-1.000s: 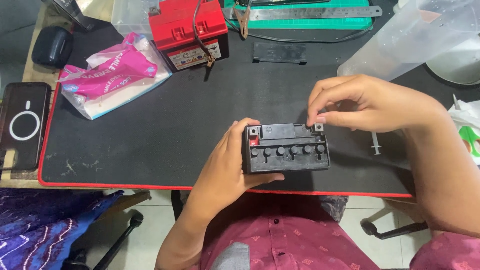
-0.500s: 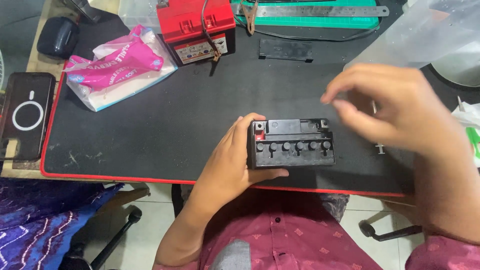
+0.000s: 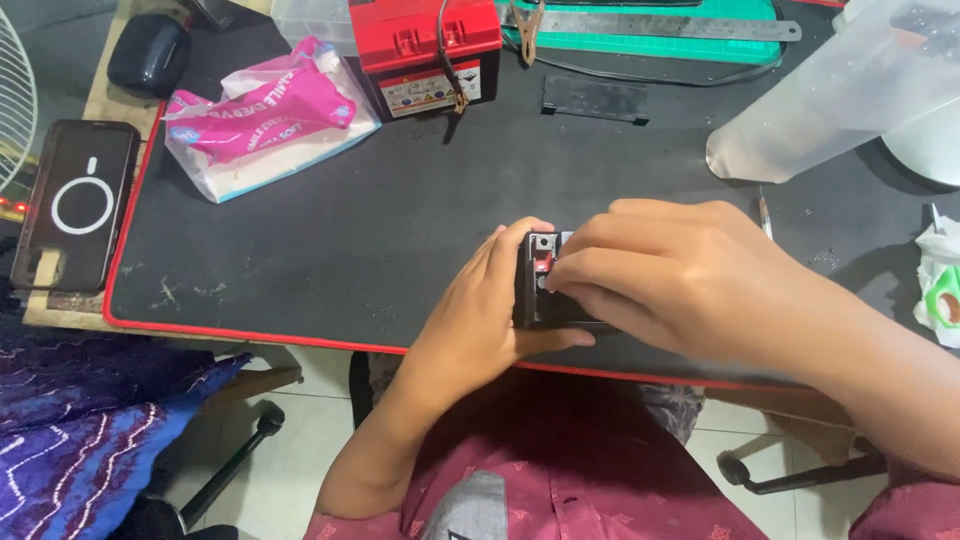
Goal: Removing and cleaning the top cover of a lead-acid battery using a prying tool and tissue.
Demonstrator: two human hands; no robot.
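Small black battery (image 3: 540, 290) sits near the front edge of the black red-trimmed mat (image 3: 330, 250), right above the person's lap. Left hand (image 3: 480, 320) is wrapped around its left end, thumb under the near side, fingers up the back, a firm grasp. Right hand (image 3: 680, 275) lies over the top, fingers curled down and pressing at the red-marked terminal corner; whether it pinches a small part there cannot be told, fingertips are hidden. Risks, as a judgement: battery is close to the mat edge, so a slip of the left hand could tip it off toward the lap; pushing hard on the top could skid it sideways; anything tiny under the right fingertips could drop and roll away. Orientation: top face with terminals points up toward the camera, long axis runs left-right, roughly parallel to the mat's near edge; most of its right part is covered by the right hand. Well apart: red-topped battery (image 3: 430, 50), pink tissue pack (image 3: 265, 110), phone (image 3: 75, 205), clear plastic jug (image 3: 840, 100).
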